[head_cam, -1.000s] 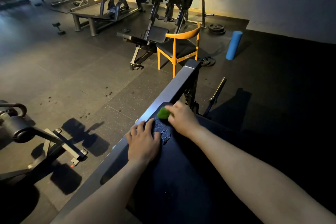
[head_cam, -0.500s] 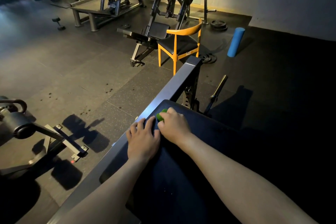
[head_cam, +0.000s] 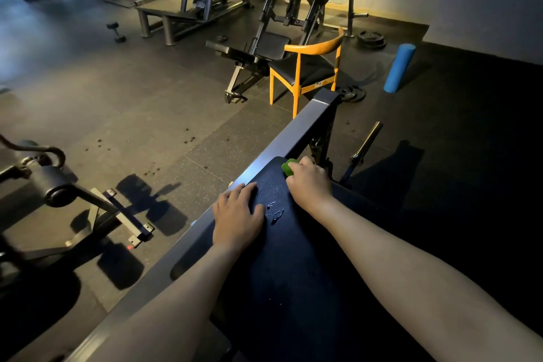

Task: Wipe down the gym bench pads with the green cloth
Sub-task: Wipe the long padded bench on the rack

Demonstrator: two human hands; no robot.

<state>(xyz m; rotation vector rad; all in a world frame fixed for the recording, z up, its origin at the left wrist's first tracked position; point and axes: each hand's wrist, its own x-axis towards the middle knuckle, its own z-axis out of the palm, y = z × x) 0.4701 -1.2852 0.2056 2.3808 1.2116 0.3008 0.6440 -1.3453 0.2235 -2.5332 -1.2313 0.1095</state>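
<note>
A dark padded bench (head_cam: 293,258) runs from the bottom of the view up toward the middle, beside a grey steel frame bar (head_cam: 296,132). My right hand (head_cam: 308,185) grips the green cloth (head_cam: 288,167) at the pad's far end; only a small wad of cloth shows past the fingers. My left hand (head_cam: 236,214) rests flat on the pad's left edge, fingers spread. A small patch of scuffed or wet marks (head_cam: 274,213) lies on the pad between the two hands.
An orange chair (head_cam: 308,67) stands beyond the frame bar, with black weight machines behind it. A blue foam roller (head_cam: 399,67) and weight plates (head_cam: 371,38) are at the back right. A barbell (head_cam: 364,144) leans right of the bench. Another machine (head_cam: 58,194) sits left.
My right hand has slid the green cloth away from my left hand toward the pad's far end, uncovering the marks between the hands. My left hand has stayed put.
</note>
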